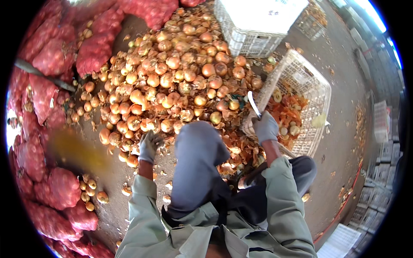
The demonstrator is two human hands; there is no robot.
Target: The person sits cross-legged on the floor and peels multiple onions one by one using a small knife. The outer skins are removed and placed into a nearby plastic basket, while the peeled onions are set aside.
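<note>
Right hand point(265, 127) clenches a curved knife point(252, 103) by the left rim of the plastic crate point(325, 84), blade away from the knees point(200, 137), safer I guess. Left hand point(149, 146) touches or nears onions point(172, 81) on the floor point(340, 142); can't tell its grip.

1) Bright, diffuse light is washing over the floor point(346, 112), while a bluish-white strip of light point(371, 15) is glaring at the upper right rim
2) A burnt-out white patch point(10, 136) is flaring at the left rim
3) A white crate top point(269, 17) is bleaching toward overexposure
4) Onions point(173, 62) are catching small highlights, soft shadows filling their gaps, and the knife blade point(253, 103) is gleaming pale
5) A yellow smear point(79, 150) at left is showing wholly out of focus
6) Fisheye distortion is bowing the red floor line point(352, 188) inside black corners
</note>
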